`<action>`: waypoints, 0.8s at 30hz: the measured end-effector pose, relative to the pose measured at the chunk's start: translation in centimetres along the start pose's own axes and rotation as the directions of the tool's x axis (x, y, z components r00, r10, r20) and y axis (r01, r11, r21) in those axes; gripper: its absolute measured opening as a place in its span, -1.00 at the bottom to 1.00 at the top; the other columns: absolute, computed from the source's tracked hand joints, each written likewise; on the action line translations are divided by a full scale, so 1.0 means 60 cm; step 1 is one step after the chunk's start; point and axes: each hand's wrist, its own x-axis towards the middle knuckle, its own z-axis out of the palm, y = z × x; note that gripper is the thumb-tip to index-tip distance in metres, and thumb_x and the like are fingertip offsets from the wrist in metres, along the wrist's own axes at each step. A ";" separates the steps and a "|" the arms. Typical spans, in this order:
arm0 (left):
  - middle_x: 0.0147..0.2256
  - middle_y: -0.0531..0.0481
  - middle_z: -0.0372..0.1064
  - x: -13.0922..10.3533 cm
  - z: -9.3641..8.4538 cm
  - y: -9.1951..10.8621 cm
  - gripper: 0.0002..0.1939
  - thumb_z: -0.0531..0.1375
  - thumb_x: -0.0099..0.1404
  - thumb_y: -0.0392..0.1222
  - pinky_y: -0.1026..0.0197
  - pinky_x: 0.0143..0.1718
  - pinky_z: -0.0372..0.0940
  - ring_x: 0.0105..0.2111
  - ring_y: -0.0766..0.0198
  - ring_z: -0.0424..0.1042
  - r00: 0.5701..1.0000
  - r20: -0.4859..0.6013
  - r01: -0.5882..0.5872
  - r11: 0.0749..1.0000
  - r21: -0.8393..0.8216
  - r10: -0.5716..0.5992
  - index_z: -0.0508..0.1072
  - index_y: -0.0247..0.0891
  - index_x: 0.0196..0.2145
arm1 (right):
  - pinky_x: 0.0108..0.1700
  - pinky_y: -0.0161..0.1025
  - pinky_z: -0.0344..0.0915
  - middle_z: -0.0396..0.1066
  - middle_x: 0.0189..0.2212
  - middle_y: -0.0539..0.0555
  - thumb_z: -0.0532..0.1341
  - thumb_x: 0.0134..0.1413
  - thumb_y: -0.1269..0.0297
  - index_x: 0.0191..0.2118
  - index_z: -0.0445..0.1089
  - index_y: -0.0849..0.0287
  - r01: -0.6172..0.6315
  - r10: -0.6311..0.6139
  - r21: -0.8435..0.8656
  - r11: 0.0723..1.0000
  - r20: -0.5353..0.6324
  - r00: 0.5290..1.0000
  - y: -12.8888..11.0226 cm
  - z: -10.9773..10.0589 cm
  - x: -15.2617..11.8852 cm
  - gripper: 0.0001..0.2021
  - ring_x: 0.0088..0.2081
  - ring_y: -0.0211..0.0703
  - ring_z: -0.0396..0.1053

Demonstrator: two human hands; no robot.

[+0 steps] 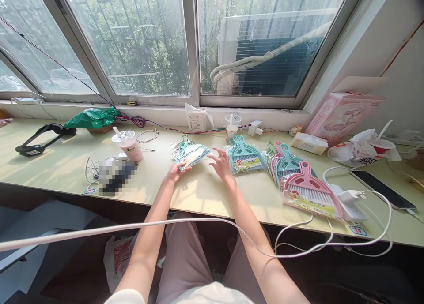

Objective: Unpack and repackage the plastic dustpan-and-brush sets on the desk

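Left hand (177,171) pinches near edge of brush pack (194,154), just ahead; long edge slants away toward right hand (221,166), empty, fingers spread, between it and next pack (247,157).

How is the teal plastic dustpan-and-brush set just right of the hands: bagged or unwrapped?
Bagged: clear crinkled film edges the teal set, with a yellow printed label across it. Sealing: cannot tell.

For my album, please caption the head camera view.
Left hand holds a bagged dustpan set; right hand, fingers spread, is between it and more sets along the desk.
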 end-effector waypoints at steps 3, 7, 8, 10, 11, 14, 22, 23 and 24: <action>-0.05 -0.24 0.59 -0.016 -0.025 0.006 -0.50 0.34 0.16 -0.47 0.15 -0.21 0.60 -0.13 0.06 0.63 0.983 0.163 0.061 0.984 0.168 -0.089 0.49 -0.39 0.08 | 0.31 0.24 0.21 0.47 0.10 0.14 0.42 0.20 0.26 -0.37 0.65 -0.02 0.046 -0.047 -0.029 0.999 -0.025 0.999 0.003 -0.003 0.002 -0.89 0.24 0.22 0.30; -0.09 -0.23 0.61 -0.031 -0.038 0.008 -0.39 0.42 0.18 -0.30 0.11 -0.18 0.57 -0.15 0.00 0.65 0.925 0.332 0.054 0.930 0.364 -0.184 0.41 -0.30 0.18 | 0.32 0.18 0.25 0.47 0.05 0.14 0.42 0.19 0.03 -0.36 0.61 0.00 0.067 -0.055 0.207 0.976 -0.066 0.996 0.012 0.001 0.002 -0.80 0.15 0.12 0.38; -0.09 -0.23 0.61 -0.032 -0.040 0.006 -0.36 0.44 0.16 -0.29 0.12 -0.17 0.56 -0.18 0.01 0.66 0.923 0.338 0.047 0.926 0.374 -0.184 0.40 -0.31 0.18 | 0.34 0.18 0.24 0.46 0.08 0.15 0.41 0.18 -0.02 -0.38 0.59 0.01 0.063 -0.046 0.246 0.967 -0.074 0.996 0.012 0.004 0.002 -0.76 0.18 0.12 0.37; -0.07 -0.25 0.60 -0.031 -0.045 0.002 -0.29 0.47 0.12 -0.30 0.13 -0.18 0.55 -0.21 0.03 0.66 0.921 0.351 0.032 0.930 0.367 -0.170 0.36 -0.31 0.20 | 0.37 0.18 0.21 0.43 0.16 0.16 0.41 0.16 -0.08 -0.43 0.54 0.04 0.057 -0.034 0.275 0.960 -0.087 0.996 0.011 0.010 0.001 -0.68 0.26 0.14 0.31; -0.04 -0.25 0.59 -0.030 -0.047 -0.002 -0.26 0.48 0.10 -0.30 0.13 -0.20 0.55 -0.22 0.03 0.66 0.921 0.357 0.021 0.933 0.359 -0.158 0.35 -0.30 0.21 | 0.39 0.18 0.19 0.41 0.19 0.17 0.41 0.16 -0.08 -0.44 0.53 0.04 0.068 -0.043 0.266 0.961 -0.098 0.994 0.009 0.011 0.001 -0.67 0.31 0.16 0.27; 0.00 -0.24 0.56 -0.022 -0.052 -0.015 -0.24 0.51 0.06 -0.29 0.12 -0.24 0.56 -0.21 0.04 0.65 0.927 0.360 -0.026 0.942 0.335 -0.102 0.35 -0.26 0.18 | 0.44 0.19 0.07 0.37 0.27 0.14 0.37 0.21 -0.02 -0.44 0.52 0.04 0.153 -0.126 0.161 0.975 -0.164 0.978 -0.002 0.010 -0.003 -0.70 0.41 0.17 0.16; 0.09 -0.23 0.53 -0.023 -0.049 -0.020 -0.22 0.46 0.01 -0.38 0.11 -0.10 0.58 0.03 -0.03 0.57 0.975 0.220 -0.043 0.968 0.249 -0.013 0.40 -0.27 0.20 | 0.39 0.15 0.09 0.58 -0.30 0.06 0.16 0.33 0.28 -0.37 0.41 0.03 0.221 -0.220 -0.018 0.975 0.055 0.974 -0.018 0.013 -0.014 -0.80 -0.08 0.01 0.50; 0.14 -0.24 0.50 -0.027 -0.051 -0.017 -0.19 0.45 0.03 -0.38 0.10 -0.05 0.57 0.10 -0.05 0.54 0.975 0.221 -0.046 0.971 0.237 -0.007 0.38 -0.26 0.25 | 0.35 0.14 0.13 0.57 -0.34 0.05 0.16 0.31 0.32 -0.36 0.40 0.04 0.183 -0.181 -0.014 0.983 0.081 0.980 -0.017 0.017 -0.014 -0.82 -0.13 -0.01 0.50; 0.19 -0.25 0.47 -0.031 -0.053 -0.015 -0.14 0.44 0.04 -0.37 0.08 0.01 0.55 0.15 -0.07 0.51 0.973 0.231 -0.054 0.973 0.226 0.000 0.34 -0.25 0.30 | 0.32 0.13 0.15 0.57 -0.34 0.05 0.17 0.29 0.34 -0.36 0.39 0.05 0.143 -0.142 -0.005 0.990 0.096 0.985 -0.015 0.022 -0.014 -0.83 -0.15 -0.01 0.49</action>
